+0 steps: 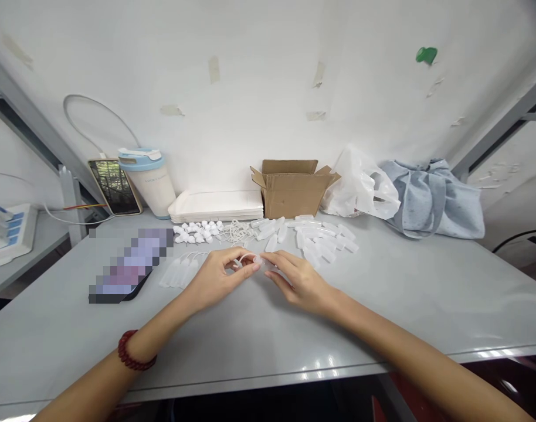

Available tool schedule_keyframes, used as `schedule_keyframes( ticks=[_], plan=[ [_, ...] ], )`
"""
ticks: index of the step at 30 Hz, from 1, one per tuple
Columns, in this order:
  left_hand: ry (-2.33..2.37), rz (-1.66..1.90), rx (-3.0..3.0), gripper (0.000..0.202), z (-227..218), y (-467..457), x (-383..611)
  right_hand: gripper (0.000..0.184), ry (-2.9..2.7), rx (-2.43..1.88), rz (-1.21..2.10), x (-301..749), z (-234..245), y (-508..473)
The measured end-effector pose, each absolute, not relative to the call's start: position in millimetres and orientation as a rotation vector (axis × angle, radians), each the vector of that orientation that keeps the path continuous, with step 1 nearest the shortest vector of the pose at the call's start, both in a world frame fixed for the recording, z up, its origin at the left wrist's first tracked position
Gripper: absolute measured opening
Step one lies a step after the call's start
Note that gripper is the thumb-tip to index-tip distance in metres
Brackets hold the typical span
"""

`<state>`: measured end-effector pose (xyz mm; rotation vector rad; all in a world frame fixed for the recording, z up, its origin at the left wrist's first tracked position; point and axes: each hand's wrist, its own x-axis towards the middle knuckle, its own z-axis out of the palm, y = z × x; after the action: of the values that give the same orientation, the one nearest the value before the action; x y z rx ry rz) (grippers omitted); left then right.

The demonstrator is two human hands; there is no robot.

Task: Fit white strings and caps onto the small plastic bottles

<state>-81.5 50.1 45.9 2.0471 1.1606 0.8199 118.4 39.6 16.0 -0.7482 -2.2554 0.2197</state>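
Note:
My left hand (221,274) and my right hand (294,278) meet above the middle of the grey table (404,293). Both pinch one small translucent plastic piece (255,259) between their fingertips, with a thin white loop hanging by the left fingers. Just left of my left hand lies a row of finished clear tubes with cords (180,271). Behind the hands lie small white caps (196,231), a tangle of white cords (238,231) and a heap of clear plastic tubes (316,237). A red bead bracelet (129,351) circles my left wrist.
A phone (129,266) lies at left. Along the wall stand another phone (114,186), a lidded cup (147,181), stacked white trays (217,205), an open cardboard box (292,187), a white plastic bag (360,184) and a blue cloth bag (435,199).

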Motion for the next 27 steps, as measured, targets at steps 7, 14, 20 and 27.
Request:
schedule_keyframes(
  ticks=[7, 14, 20, 27],
  plan=[
    [1.171, 0.861, 2.027, 0.020, 46.8, 48.7, -80.9, 0.030, -2.240, -0.788, 0.193, 116.9, 14.5, 38.7],
    [1.184, 0.867, 2.070, 0.021, 41.2, 49.0, -77.6, 0.031, -2.254, -0.845, 0.233, 115.7, 7.5, 38.4],
    [1.160, 0.843, 2.071, 0.019, 41.0, 48.5, -76.5, 0.029, -2.224, -0.901, 0.440, 113.3, 10.9, 36.9],
    [1.120, 0.910, 2.252, 0.015, 37.5, 47.7, -78.0, 0.021, -1.569, -0.983, 1.407, 110.9, 27.9, 42.2]
  ],
)
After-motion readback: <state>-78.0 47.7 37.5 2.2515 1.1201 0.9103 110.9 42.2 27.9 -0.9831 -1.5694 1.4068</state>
